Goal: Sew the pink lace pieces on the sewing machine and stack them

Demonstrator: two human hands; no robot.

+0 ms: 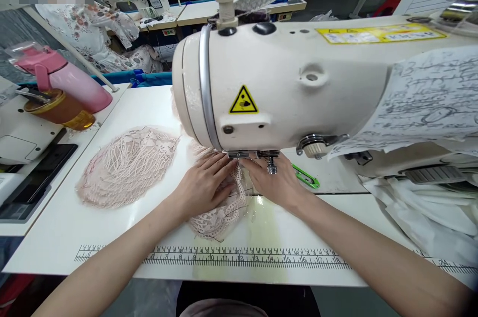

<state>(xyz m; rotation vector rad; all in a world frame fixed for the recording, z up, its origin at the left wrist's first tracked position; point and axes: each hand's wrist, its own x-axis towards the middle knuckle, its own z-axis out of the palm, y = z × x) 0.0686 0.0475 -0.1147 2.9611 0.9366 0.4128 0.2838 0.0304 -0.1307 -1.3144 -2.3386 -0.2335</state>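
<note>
My left hand (203,182) lies flat on a pale pink lace piece (214,222), fingers stretched toward the sewing machine's needle area. The lace lies on the white table under the sewing machine head (261,87) and has a scalloped edging. My right hand (274,180) rests on the right side of the same lace, its fingers extended and partly hidden behind the machine head. Beside the right hand, green thread snips (308,177) stick out, one end covered by that hand. Needle and presser foot are mostly hidden.
A stack of lace pieces (129,167) lies to the left. Beyond it are a pink bottle (70,78), an amber cup (61,110) and a dark phone (47,172). White cloth (425,207) lies at right. A printed ruler (254,258) runs along the front edge. A co-worker (97,33) sits behind.
</note>
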